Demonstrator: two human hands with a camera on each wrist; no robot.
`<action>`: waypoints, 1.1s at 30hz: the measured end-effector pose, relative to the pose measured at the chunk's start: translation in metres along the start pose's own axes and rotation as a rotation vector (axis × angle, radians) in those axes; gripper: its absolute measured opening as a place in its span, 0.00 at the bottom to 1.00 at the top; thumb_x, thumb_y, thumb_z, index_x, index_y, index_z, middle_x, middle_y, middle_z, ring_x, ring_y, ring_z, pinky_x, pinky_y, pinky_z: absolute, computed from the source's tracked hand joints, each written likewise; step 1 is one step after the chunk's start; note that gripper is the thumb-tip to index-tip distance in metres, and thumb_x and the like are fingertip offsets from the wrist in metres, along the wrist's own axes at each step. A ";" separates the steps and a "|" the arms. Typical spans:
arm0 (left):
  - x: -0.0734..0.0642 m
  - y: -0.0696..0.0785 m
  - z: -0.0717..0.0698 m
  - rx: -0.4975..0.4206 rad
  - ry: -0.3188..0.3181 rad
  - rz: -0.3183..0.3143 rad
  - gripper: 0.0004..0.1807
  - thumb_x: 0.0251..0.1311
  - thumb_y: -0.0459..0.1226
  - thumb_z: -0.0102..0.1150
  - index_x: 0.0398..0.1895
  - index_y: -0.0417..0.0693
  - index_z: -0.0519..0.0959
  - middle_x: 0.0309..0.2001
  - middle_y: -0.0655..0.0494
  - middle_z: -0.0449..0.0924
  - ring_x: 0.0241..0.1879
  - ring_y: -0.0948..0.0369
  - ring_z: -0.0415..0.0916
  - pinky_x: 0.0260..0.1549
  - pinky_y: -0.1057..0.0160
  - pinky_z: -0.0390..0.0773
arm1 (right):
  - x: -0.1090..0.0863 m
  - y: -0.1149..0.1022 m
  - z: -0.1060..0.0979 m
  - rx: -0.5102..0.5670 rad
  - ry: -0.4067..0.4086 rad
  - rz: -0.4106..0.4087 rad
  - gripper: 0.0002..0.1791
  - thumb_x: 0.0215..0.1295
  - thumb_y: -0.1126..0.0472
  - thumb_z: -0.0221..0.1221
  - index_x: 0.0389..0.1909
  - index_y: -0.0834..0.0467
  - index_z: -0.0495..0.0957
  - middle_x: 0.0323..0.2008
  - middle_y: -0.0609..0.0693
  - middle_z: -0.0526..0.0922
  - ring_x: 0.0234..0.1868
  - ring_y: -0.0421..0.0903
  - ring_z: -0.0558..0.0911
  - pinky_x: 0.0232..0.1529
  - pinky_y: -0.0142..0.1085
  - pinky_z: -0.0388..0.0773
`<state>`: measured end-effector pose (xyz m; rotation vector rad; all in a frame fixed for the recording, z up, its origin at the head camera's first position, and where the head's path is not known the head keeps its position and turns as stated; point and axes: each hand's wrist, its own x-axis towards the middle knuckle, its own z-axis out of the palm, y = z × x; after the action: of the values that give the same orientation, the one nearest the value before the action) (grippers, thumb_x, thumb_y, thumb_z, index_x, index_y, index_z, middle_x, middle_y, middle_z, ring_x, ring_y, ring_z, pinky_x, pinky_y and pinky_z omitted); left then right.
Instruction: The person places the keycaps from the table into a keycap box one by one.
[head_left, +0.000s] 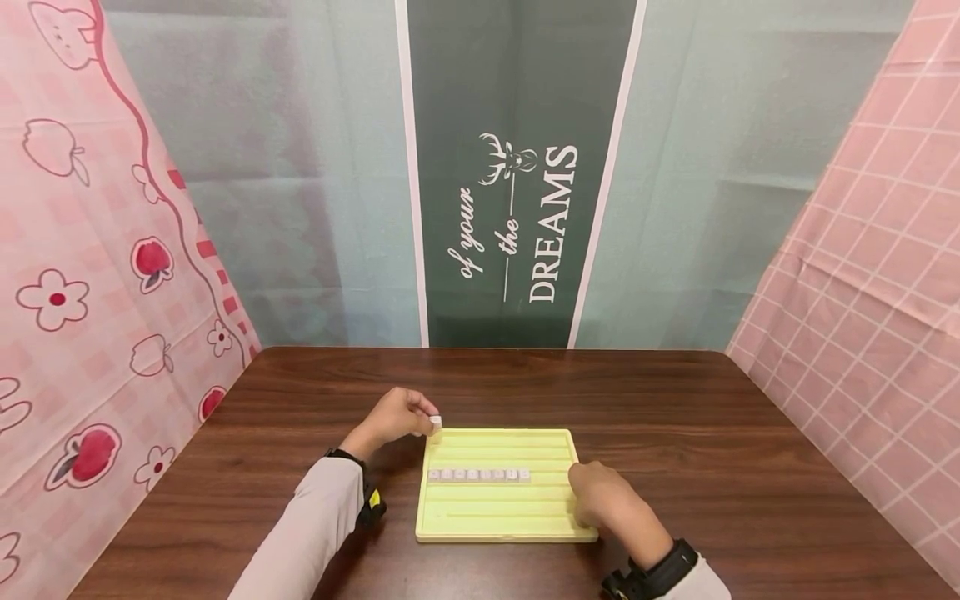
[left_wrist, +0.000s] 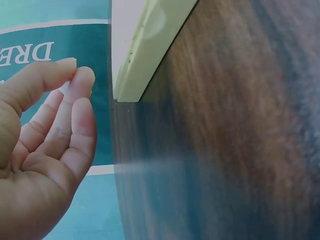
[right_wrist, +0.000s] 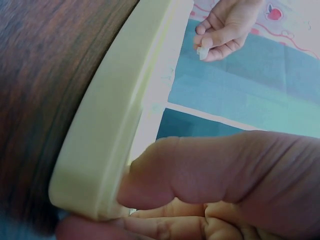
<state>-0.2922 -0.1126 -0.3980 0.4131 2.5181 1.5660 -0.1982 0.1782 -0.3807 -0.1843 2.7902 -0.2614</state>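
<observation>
A shallow yellow tray [head_left: 517,522] with raised ridges lies on the table, a row of small white keycaps [head_left: 480,476] with faint markings across its middle. Over its far left corner, my left hand [head_left: 396,414] pinches one white keycap [head_left: 436,422] between thumb and forefinger. Most of that keycap is hidden by fingertips in the left wrist view, but it shows in the far hand in the right wrist view [right_wrist: 202,53]. My right hand [head_left: 609,498] grips the tray's right side, thumb [right_wrist: 150,175] on the rim and fingers curled around the outer wall.
The dark wooden table [head_left: 300,375] extends around the tray on all sides. A green and teal curtain [head_left: 495,100] with lettering hangs behind it. Pink patterned cloths stand at the left [head_left: 105,333] and right [head_left: 877,250]. Black bands circle both wrists.
</observation>
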 end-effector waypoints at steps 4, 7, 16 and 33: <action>-0.005 0.004 0.001 -0.037 -0.015 0.012 0.10 0.40 0.27 0.62 0.29 0.32 0.76 0.23 0.47 0.76 0.21 0.57 0.72 0.25 0.52 0.76 | 0.000 0.000 -0.001 -0.003 0.005 0.004 0.11 0.37 0.76 0.57 0.24 0.63 0.69 0.17 0.55 0.67 0.12 0.46 0.69 0.06 0.32 0.66; -0.007 0.005 0.000 -0.043 -0.028 0.014 0.10 0.41 0.26 0.61 0.30 0.31 0.76 0.23 0.45 0.76 0.21 0.57 0.72 0.26 0.52 0.76 | 0.001 -0.001 -0.002 -0.006 0.012 0.004 0.11 0.37 0.77 0.56 0.23 0.63 0.68 0.16 0.55 0.67 0.11 0.46 0.70 0.05 0.32 0.67; -0.005 0.000 0.000 -0.034 -0.029 0.004 0.10 0.40 0.26 0.62 0.29 0.31 0.76 0.23 0.47 0.75 0.21 0.57 0.73 0.25 0.52 0.76 | 0.000 -0.002 -0.002 -0.011 -0.001 0.027 0.10 0.39 0.75 0.58 0.24 0.63 0.69 0.17 0.55 0.67 0.12 0.46 0.70 0.06 0.32 0.67; 0.007 -0.006 0.015 0.002 -0.035 0.029 0.09 0.40 0.30 0.64 0.27 0.38 0.76 0.20 0.52 0.74 0.20 0.60 0.71 0.21 0.58 0.76 | 0.000 0.001 -0.002 -0.011 0.000 0.006 0.11 0.36 0.77 0.55 0.22 0.62 0.68 0.18 0.55 0.67 0.14 0.48 0.69 0.06 0.32 0.67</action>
<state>-0.2958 -0.1001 -0.4103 0.4756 2.4987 1.5528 -0.1994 0.1795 -0.3791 -0.1783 2.7926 -0.2448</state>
